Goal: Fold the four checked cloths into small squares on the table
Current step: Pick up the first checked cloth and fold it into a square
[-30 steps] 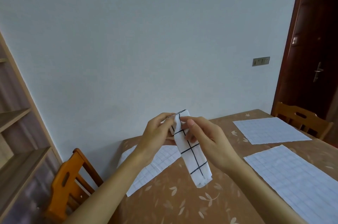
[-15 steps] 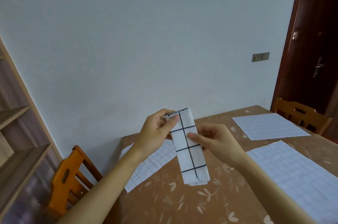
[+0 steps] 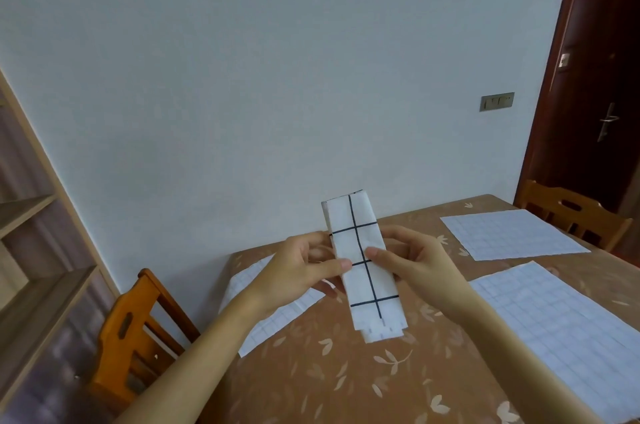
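Observation:
A white cloth with dark check lines (image 3: 363, 271), folded into a long narrow strip, is held upright above the table. My left hand (image 3: 304, 267) pinches its left edge near the middle, thumb on the front. My right hand (image 3: 412, 264) pinches the right edge at the same height. Three more checked cloths lie flat and unfolded: one behind my left hand (image 3: 270, 319), one at the far right (image 3: 512, 233), one at the near right (image 3: 568, 330).
The table (image 3: 346, 382) has a brown leaf-patterned cover. An orange wooden chair (image 3: 135, 330) stands at its left end and another chair (image 3: 571, 212) at the far right. A wooden shelf (image 3: 31, 250) is on the left, a dark door (image 3: 595, 77) on the right.
The folded strip has been straightened and raised. Both hands have slid from its top end down to its middle, one on each side edge.

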